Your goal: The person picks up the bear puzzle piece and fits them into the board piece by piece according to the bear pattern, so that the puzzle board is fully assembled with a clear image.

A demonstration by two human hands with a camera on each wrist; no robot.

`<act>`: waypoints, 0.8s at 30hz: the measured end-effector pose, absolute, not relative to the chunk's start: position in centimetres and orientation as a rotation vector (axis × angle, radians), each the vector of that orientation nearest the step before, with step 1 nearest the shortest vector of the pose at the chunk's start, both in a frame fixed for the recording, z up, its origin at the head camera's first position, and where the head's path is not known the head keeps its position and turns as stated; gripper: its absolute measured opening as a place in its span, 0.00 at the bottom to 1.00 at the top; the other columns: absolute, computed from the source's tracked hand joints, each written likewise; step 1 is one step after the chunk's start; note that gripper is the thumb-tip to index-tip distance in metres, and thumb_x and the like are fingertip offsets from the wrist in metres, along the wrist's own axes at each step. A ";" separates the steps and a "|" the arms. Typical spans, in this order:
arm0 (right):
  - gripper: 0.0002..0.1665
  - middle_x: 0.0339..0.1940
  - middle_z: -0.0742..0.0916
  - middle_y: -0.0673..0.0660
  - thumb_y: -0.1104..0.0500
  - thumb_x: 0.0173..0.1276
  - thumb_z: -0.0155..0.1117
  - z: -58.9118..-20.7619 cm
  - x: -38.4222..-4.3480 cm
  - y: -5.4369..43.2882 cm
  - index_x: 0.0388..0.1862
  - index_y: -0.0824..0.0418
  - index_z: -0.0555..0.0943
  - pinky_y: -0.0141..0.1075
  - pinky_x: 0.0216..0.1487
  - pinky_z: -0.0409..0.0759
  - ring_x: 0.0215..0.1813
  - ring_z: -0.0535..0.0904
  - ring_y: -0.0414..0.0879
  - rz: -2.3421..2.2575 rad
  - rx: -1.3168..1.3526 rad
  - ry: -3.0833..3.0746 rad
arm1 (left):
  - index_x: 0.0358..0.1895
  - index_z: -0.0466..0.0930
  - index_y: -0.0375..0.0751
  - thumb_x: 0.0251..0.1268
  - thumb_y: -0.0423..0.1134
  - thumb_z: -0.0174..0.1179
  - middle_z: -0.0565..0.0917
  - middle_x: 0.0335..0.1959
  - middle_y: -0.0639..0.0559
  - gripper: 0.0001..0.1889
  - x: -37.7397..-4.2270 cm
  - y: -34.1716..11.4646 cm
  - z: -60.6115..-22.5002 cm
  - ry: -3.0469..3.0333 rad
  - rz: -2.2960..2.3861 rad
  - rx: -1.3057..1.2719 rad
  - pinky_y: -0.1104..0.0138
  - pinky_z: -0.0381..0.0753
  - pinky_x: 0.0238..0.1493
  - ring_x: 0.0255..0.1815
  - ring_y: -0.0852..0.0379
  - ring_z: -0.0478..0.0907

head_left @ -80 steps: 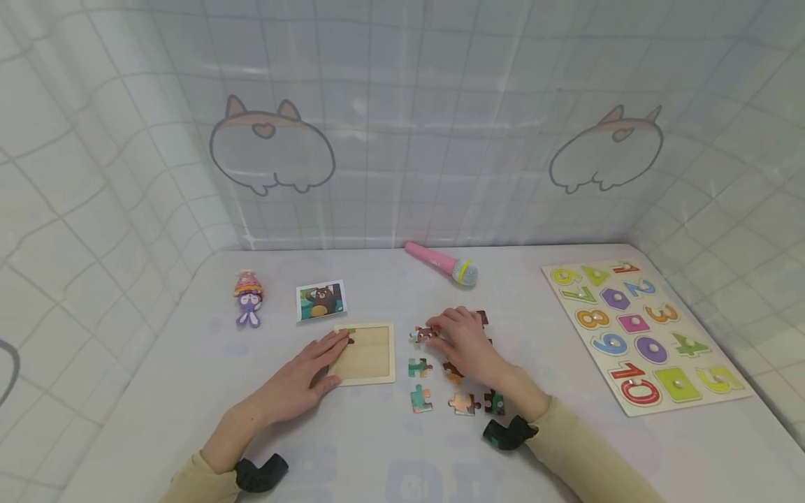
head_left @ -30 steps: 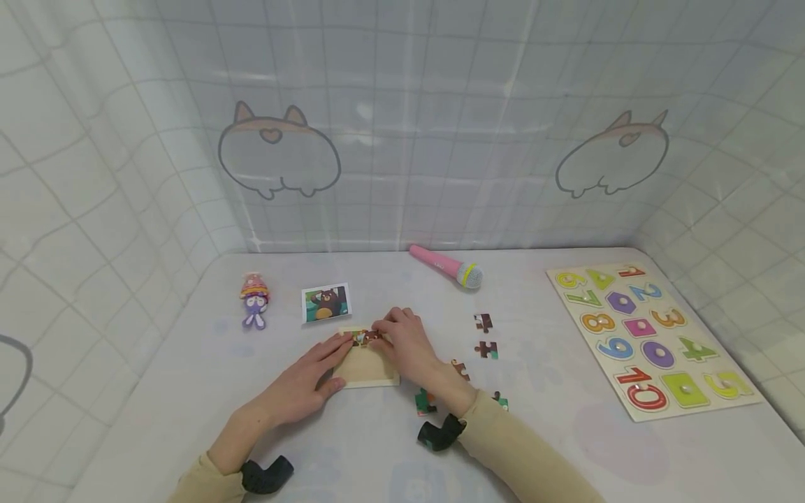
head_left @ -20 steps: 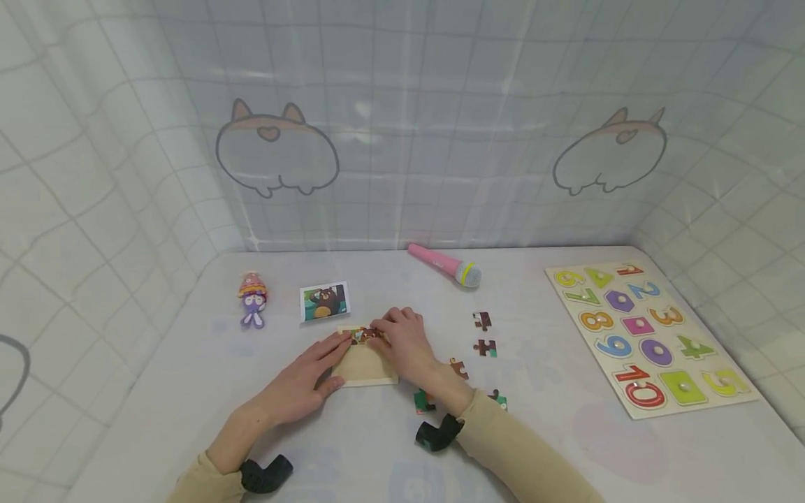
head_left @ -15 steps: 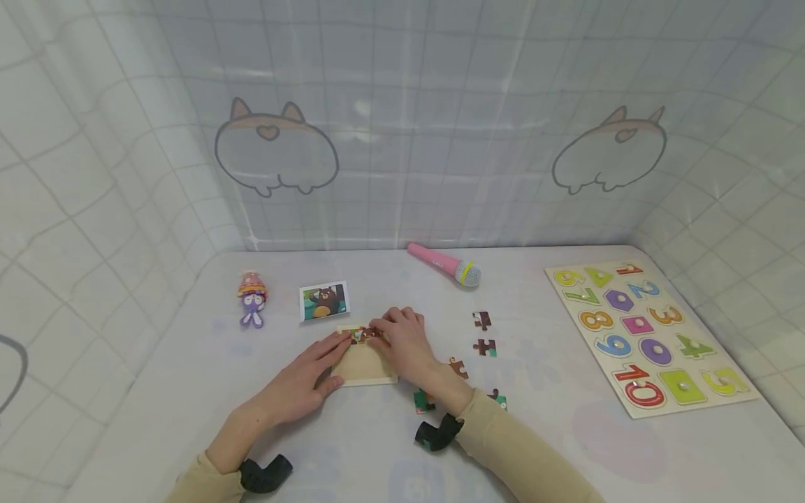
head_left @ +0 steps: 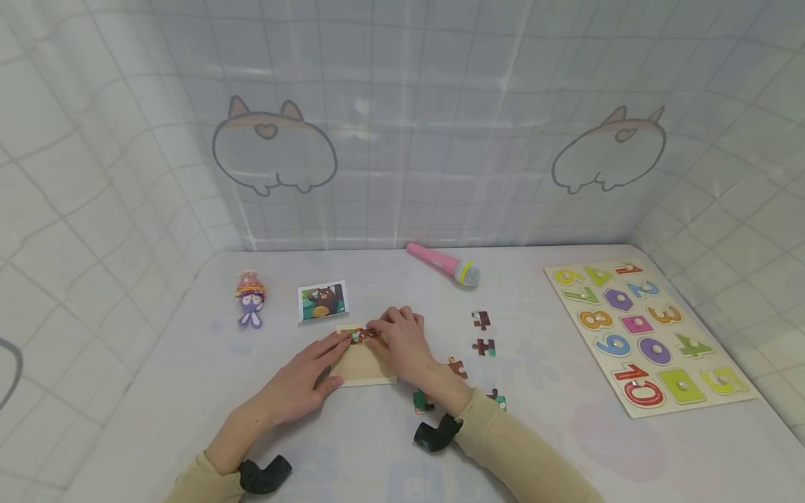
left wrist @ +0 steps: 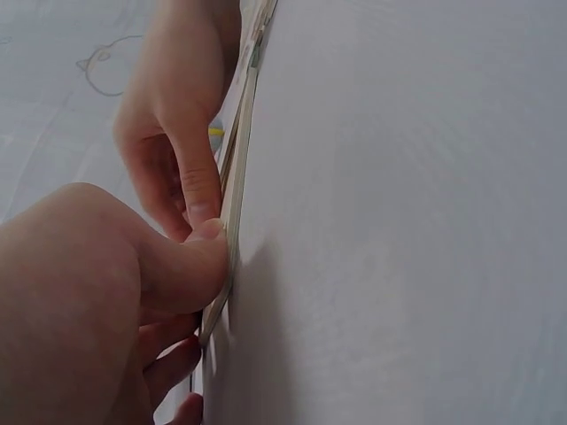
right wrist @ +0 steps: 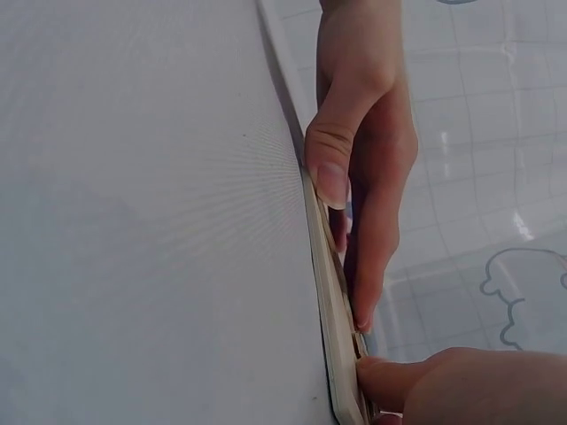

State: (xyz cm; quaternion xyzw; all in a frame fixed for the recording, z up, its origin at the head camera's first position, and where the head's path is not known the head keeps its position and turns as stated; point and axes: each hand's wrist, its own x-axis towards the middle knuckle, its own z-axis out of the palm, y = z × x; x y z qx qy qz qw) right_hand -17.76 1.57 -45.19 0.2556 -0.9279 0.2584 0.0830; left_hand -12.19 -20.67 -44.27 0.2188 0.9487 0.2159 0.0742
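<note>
My left hand (head_left: 305,381) rests on the left side of a shallow wooden puzzle tray (head_left: 361,372), its fingers stretched over the far left corner and its thumb at the near edge. At the tray's far right, my right hand (head_left: 405,349) pinches a brown puzzle piece (head_left: 363,335) between thumb and fingers, low in the tray. Fingers partly cover that piece and the green one beside it. In the left wrist view, the right thumb and fingertips reach down to the tray edge (left wrist: 237,177). Bare wood shows across the tray's nearer part.
Several loose jigsaw pieces (head_left: 483,347) lie right of the tray, some partly under my right forearm. Behind it lie a bear picture card (head_left: 323,301) and a pink microphone (head_left: 443,263). A purple doll (head_left: 251,300) is far left, a number board (head_left: 648,335) far right.
My right hand has moved left from the loose pieces to the tray, bringing a brown piece into its far row. During the last second both hands have stayed nearly still.
</note>
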 end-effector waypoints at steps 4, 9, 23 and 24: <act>0.16 0.44 0.82 0.50 0.48 0.70 0.67 -45.3 -17.7 1.5 0.53 0.51 0.87 0.49 0.57 0.68 0.50 0.69 0.48 0.765 0.743 -2.775 | 0.80 0.55 0.47 0.72 0.43 0.58 0.57 0.81 0.48 0.36 -12.1 -20.4 -44.0 2.857 0.647 0.656 0.42 0.58 0.76 0.80 0.42 0.54; 0.16 0.43 0.81 0.49 0.47 0.70 0.67 -45.5 -17.8 1.4 0.53 0.50 0.87 0.49 0.57 0.68 0.50 0.69 0.47 0.749 0.724 -2.786 | 0.80 0.55 0.45 0.72 0.46 0.57 0.60 0.79 0.43 0.36 -12.0 -20.0 -44.1 2.900 0.568 0.676 0.43 0.61 0.75 0.78 0.38 0.57; 0.13 0.43 0.81 0.49 0.51 0.70 0.67 -45.6 -17.9 1.4 0.51 0.49 0.88 0.51 0.57 0.66 0.49 0.68 0.48 0.752 0.740 -2.766 | 0.79 0.55 0.43 0.71 0.57 0.56 0.60 0.79 0.42 0.40 -12.0 -19.7 -44.5 2.926 0.544 0.685 0.45 0.59 0.77 0.79 0.39 0.56; 0.13 0.42 0.81 0.49 0.51 0.70 0.67 -45.5 -17.8 1.4 0.51 0.48 0.88 0.52 0.57 0.66 0.49 0.68 0.48 0.749 0.742 -2.765 | 0.79 0.56 0.42 0.72 0.57 0.56 0.59 0.79 0.42 0.39 -12.0 -19.7 -44.5 2.924 0.547 0.688 0.46 0.58 0.77 0.79 0.39 0.56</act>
